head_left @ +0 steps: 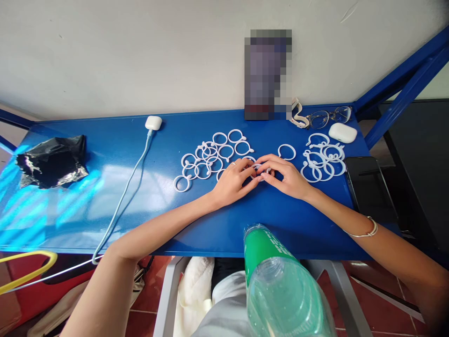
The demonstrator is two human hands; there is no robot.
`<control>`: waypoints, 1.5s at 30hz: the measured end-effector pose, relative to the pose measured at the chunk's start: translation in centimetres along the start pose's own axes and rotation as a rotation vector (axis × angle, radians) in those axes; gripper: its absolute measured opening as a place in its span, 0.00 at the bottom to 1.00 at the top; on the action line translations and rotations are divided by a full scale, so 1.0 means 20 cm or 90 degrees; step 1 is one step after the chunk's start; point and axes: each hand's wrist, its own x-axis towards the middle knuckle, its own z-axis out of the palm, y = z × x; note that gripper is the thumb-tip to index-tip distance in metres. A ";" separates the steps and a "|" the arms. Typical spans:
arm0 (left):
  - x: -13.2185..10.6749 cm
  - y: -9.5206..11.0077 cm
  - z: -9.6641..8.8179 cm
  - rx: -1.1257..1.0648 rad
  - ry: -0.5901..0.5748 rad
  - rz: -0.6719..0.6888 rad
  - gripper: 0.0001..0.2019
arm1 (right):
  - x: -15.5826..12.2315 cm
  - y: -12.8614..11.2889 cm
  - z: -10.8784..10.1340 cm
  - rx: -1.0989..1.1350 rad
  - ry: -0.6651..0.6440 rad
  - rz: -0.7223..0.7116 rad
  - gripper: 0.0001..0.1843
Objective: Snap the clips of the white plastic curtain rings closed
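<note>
My left hand (pixel 229 185) and my right hand (pixel 286 178) meet over the blue table, fingers pinched on a white plastic curtain ring (pixel 257 166). The fingers cover much of this ring. Beside my left hand lies a loose group of several white curtain rings (pixel 225 152), each with a small eyelet, some overlapping. A single ring with a gap (pixel 295 150) rests just beyond my right hand. To the right of that hand is a tangled pile of several more rings (pixel 322 164), some of them visibly gapped.
A green-labelled bottle (pixel 270 252) stands at the table's front edge, near my body. On the right are a phone (pixel 368 182), a white earbud case (pixel 343 133) and glasses (pixel 319 120). A white charger (pixel 153 122) with cable and a black plastic bag (pixel 52 161) lie left.
</note>
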 end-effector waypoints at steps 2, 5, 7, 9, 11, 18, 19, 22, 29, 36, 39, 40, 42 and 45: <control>0.00 0.00 0.00 0.012 -0.019 0.001 0.15 | 0.00 0.00 0.00 -0.017 0.000 -0.002 0.06; 0.00 0.00 0.01 0.028 -0.041 0.006 0.14 | 0.00 0.00 0.01 -0.034 0.000 -0.001 0.06; 0.00 0.00 0.01 0.034 -0.047 0.007 0.13 | 0.00 0.00 0.01 -0.037 0.000 -0.001 0.06; 0.00 0.00 0.01 0.036 -0.048 0.008 0.12 | 0.00 0.00 0.01 -0.036 0.008 -0.010 0.06; 0.00 0.00 0.01 0.033 -0.046 0.008 0.12 | 0.00 0.00 0.01 -0.030 0.026 -0.023 0.07; 0.00 -0.01 0.01 0.016 -0.031 0.016 0.13 | 0.00 0.00 0.02 0.020 0.090 0.023 0.09; -0.01 -0.01 0.01 0.016 -0.033 0.015 0.13 | -0.01 0.00 0.02 0.032 0.096 0.035 0.09; -0.01 -0.01 0.01 0.024 -0.040 0.006 0.12 | -0.01 0.00 0.02 0.059 0.105 0.058 0.09; -0.01 -0.02 0.01 0.013 -0.045 0.000 0.11 | -0.01 0.00 0.02 0.108 0.098 0.074 0.10; -0.01 -0.02 0.01 0.016 -0.029 0.005 0.12 | -0.01 -0.01 0.01 0.128 0.092 0.080 0.09; -0.01 -0.01 0.01 0.017 -0.021 0.007 0.11 | -0.01 -0.01 0.01 0.126 0.089 0.078 0.09; -0.01 -0.01 0.01 0.017 -0.019 0.008 0.11 | -0.01 -0.01 0.01 0.127 0.088 0.079 0.09; -0.01 -0.01 0.01 0.020 -0.016 0.011 0.12 | -0.01 -0.01 0.01 0.130 0.085 0.084 0.09; -0.01 -0.01 0.01 0.027 -0.015 0.010 0.12 | -0.01 -0.01 0.01 0.134 0.084 0.086 0.09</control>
